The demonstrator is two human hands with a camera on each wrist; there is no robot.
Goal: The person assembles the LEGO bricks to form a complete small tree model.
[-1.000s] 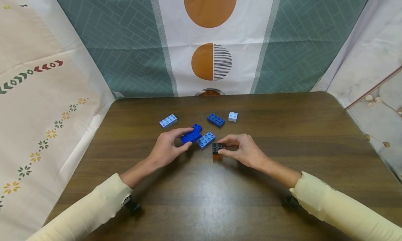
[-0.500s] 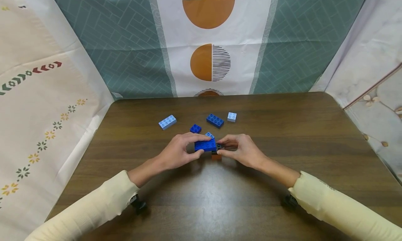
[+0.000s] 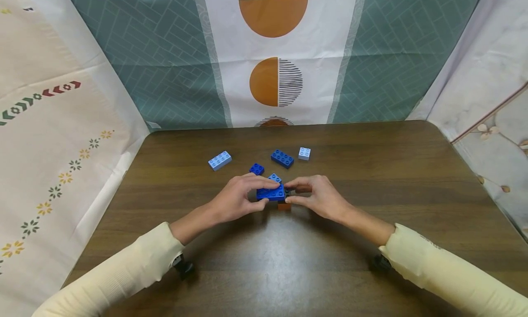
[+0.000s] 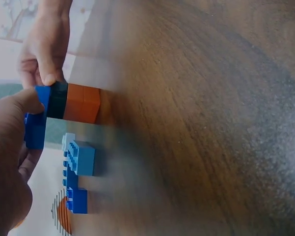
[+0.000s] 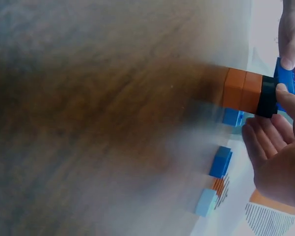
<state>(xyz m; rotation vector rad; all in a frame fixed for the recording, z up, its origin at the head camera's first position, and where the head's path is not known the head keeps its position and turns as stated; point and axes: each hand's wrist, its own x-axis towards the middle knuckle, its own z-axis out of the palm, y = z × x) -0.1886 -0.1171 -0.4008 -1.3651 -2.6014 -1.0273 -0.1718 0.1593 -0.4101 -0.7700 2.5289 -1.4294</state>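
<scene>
My left hand (image 3: 235,198) pinches a blue toy building brick (image 3: 269,194) between thumb and fingers. That brick lies across the top of a small stack, jutting out to the left. Under it comes a black brick (image 4: 58,101), then two orange bricks (image 5: 243,87) standing on the table. The thumb and fingers of my right hand (image 3: 317,197) grip the stack from the right at the black brick. From the head view, the blue brick and the fingers cover most of the black one. Just behind the stack lies a medium-blue brick (image 3: 275,177), partly hidden.
Farther back on the wooden table (image 3: 371,170) lie a small blue brick (image 3: 256,169), a light-blue brick (image 3: 220,161), a dark-blue brick (image 3: 282,158) and a small pale-blue brick (image 3: 304,153). A patterned curtain (image 3: 173,78) hangs behind the table's far edge.
My left hand has carried the blue brick rightward, away from the small blue brick, and onto the black brick. The right hand has stayed at the stack.
</scene>
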